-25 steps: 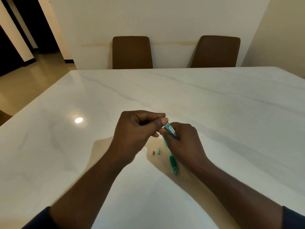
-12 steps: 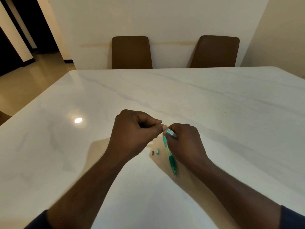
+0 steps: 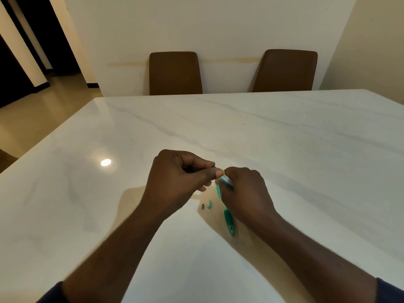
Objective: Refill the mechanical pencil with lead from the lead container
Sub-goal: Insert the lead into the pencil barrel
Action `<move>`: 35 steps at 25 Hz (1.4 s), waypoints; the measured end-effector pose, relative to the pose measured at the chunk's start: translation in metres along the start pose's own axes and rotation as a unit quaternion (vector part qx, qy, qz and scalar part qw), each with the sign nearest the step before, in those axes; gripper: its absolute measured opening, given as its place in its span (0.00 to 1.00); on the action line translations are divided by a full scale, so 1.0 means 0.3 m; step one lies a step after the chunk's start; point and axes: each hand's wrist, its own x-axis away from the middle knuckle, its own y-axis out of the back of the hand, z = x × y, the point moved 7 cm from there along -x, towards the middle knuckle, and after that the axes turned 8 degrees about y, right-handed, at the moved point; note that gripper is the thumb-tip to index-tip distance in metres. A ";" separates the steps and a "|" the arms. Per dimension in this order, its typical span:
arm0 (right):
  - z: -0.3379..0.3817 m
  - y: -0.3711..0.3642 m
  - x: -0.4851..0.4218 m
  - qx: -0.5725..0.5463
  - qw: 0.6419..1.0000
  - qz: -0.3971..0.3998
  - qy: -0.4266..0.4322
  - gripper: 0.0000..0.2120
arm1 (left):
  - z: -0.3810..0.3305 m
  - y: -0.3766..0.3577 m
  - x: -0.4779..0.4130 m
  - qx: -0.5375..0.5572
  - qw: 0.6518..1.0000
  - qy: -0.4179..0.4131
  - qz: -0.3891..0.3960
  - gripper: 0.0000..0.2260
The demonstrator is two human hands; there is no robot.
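Protruding at 6 o'clock from curled right hand (image 3: 244,193), mechanical pencil (image 3: 228,219) is gripped; lead container (image 3: 227,179), at that hand's 11 o'clock, is pinched by left hand (image 3: 179,182).

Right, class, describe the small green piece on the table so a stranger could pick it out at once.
On the white marble table, find the left hand and right hand together near the middle. Just nearer the person, left of the green pencil, two tiny pieces lie side by side. Yours is the pale green piece, nearer the pencil, not the dark piece.
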 end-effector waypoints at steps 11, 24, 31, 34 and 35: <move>-0.010 0.036 -0.009 -0.085 0.996 -0.039 -0.008 0.12 | -0.009 0.002 0.001 0.078 0.992 -0.058 -0.085 0.07; -0.117 0.054 -0.057 -0.117 0.987 -0.086 -0.069 0.09 | 0.158 -0.048 -0.066 -0.094 0.985 0.099 0.101 0.04; -0.087 0.037 -0.054 -0.200 0.979 -0.020 -0.038 0.08 | 0.160 -0.060 -0.071 -0.112 0.987 0.084 0.084 0.05; -0.076 0.008 -0.046 -0.272 0.960 0.044 -0.043 0.08 | 0.159 -0.018 -0.086 -0.094 0.988 0.097 0.071 0.04; -0.069 -0.004 -0.040 -0.275 0.958 0.069 -0.044 0.08 | 0.160 -0.001 -0.090 -0.084 0.989 0.104 0.066 0.04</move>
